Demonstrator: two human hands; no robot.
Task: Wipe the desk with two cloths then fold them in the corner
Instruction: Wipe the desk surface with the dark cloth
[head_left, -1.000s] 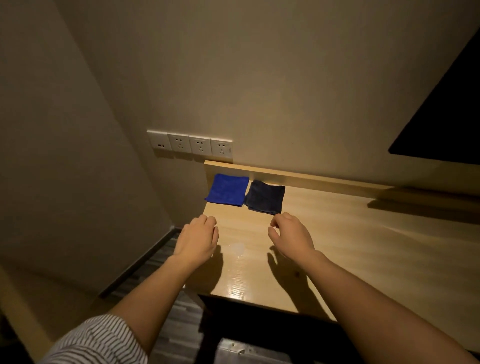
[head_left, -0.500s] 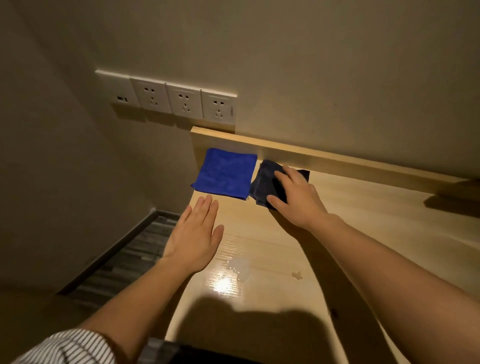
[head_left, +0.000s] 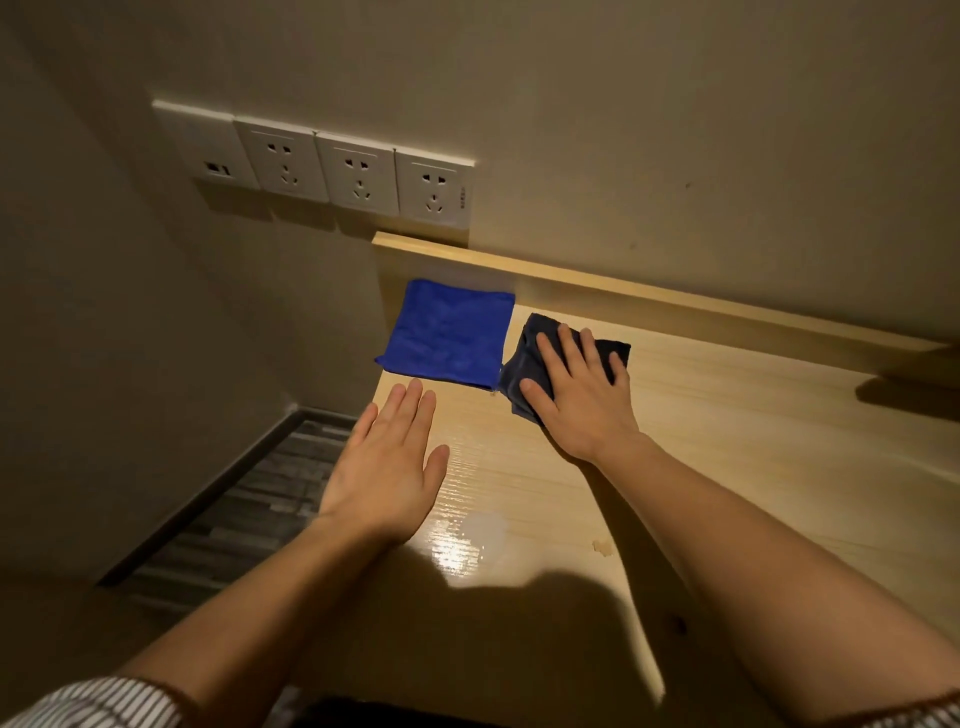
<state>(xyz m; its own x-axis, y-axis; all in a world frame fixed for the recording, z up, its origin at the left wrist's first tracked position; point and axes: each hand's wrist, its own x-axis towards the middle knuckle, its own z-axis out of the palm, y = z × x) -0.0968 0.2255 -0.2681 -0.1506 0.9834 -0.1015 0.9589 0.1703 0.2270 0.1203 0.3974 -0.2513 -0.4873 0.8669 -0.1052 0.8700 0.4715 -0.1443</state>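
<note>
A folded bright blue cloth (head_left: 449, 340) lies flat in the far left corner of the light wooden desk (head_left: 727, 441). Right beside it sits a dark navy cloth (head_left: 524, 353), rumpled and partly covered. My right hand (head_left: 576, 395) presses flat on the dark cloth with fingers spread over it. My left hand (head_left: 387, 467) hovers flat and open just in front of the blue cloth, apart from it and holding nothing.
A raised wooden lip (head_left: 649, 301) runs along the desk's back edge against the wall. A row of wall sockets (head_left: 332, 166) sits above the corner. The desk's left edge drops to a dark tiled floor (head_left: 244, 514). A small wet patch (head_left: 485, 530) shines near the front.
My right hand has reached forward and settled onto the dark cloth, bunching it. My left hand has opened flat and moved toward the blue cloth. The view has moved closer to the corner.
</note>
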